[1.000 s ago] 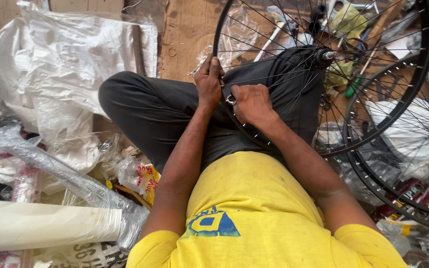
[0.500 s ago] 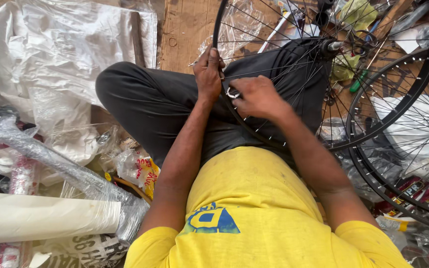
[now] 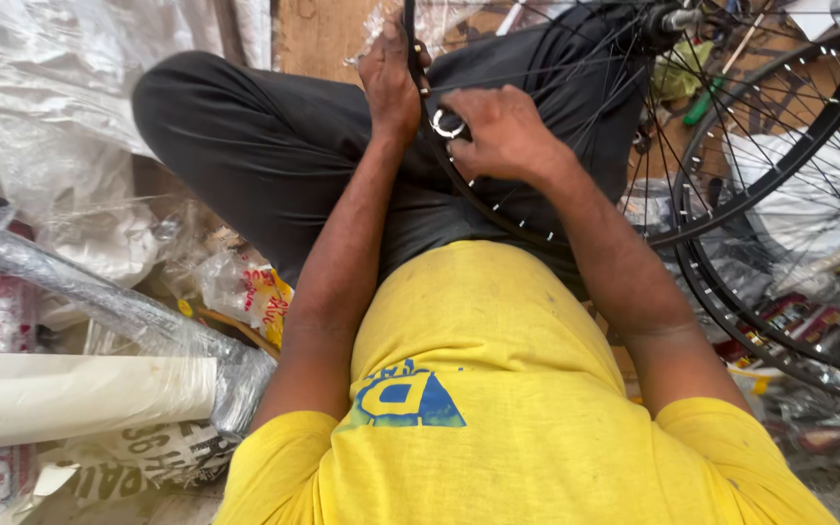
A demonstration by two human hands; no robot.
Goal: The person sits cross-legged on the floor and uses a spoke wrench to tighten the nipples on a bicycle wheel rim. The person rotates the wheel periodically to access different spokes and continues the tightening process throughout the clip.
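Since the earlier frame both hands have shifted up and left along the wheel rim [image 3: 537, 231], and the view has closed in on them. At far left lie a white paper roll [image 3: 70, 397] and crumpled clear plastic sheeting [image 3: 60, 117]. The left hand [image 3: 389, 83] has its grip wrapped around the black rim over the dark-trousered knee. Just beside it, the right hand [image 3: 503, 131] pinches a small round metal spoke tool [image 3: 444, 124] against the rim. Farther right, a second spoked wheel [image 3: 780, 292] lies on the floor.
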